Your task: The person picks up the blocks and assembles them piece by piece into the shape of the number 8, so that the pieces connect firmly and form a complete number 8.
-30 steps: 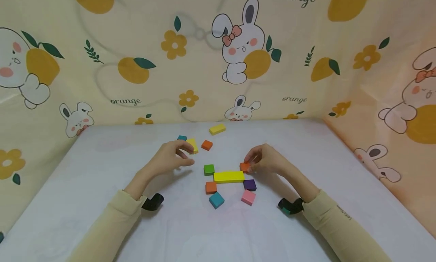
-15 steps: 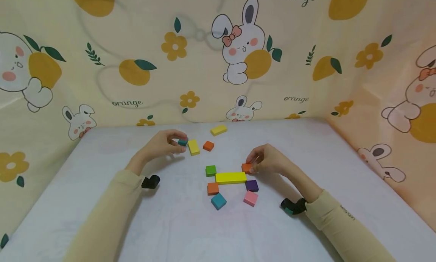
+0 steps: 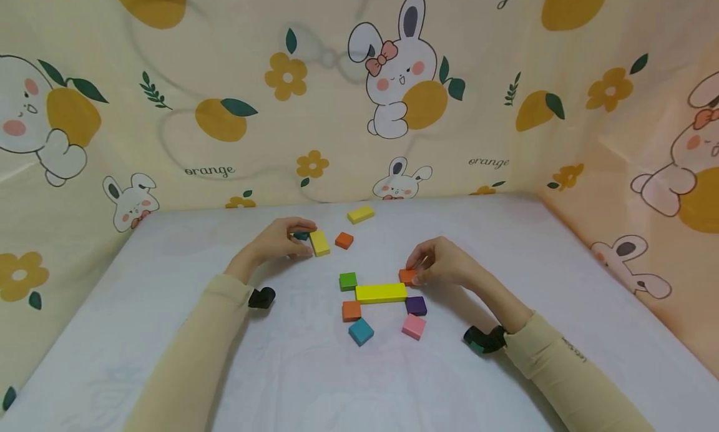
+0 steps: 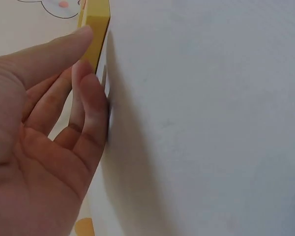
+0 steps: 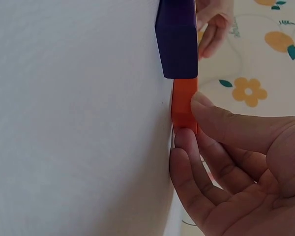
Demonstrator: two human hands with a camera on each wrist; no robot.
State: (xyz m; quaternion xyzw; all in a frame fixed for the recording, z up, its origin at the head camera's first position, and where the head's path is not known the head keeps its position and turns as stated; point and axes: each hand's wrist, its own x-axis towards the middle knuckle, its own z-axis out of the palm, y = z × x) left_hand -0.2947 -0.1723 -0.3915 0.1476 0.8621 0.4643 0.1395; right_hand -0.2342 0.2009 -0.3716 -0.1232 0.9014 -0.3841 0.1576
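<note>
My right hand (image 3: 446, 261) pinches an orange block (image 3: 407, 277) at the far right corner of a long yellow block (image 3: 381, 293). In the right wrist view, thumb and fingertips hold this orange block (image 5: 185, 105), with a purple block (image 5: 179, 42) nearer the camera. My left hand (image 3: 275, 240) is beside a shorter yellow block (image 3: 320, 243), thumb and forefinger spread near its left side. A teal block (image 3: 301, 236) is partly hidden behind those fingers. In the left wrist view, the thumb tip overlaps the yellow block (image 4: 99, 29); whether it touches cannot be told.
Around the long yellow block lie a green block (image 3: 347, 281), a second orange block (image 3: 351, 311), a second teal block (image 3: 361, 331) and a pink block (image 3: 414, 326). Farther back are a third orange block (image 3: 344, 240) and another yellow block (image 3: 361, 215). A printed cloth wall (image 3: 337, 126) stands behind.
My left hand has gone from the near side of the shorter yellow block back to the teal block, then slightly right to the yellow one. The right hand has stayed on the orange block.
</note>
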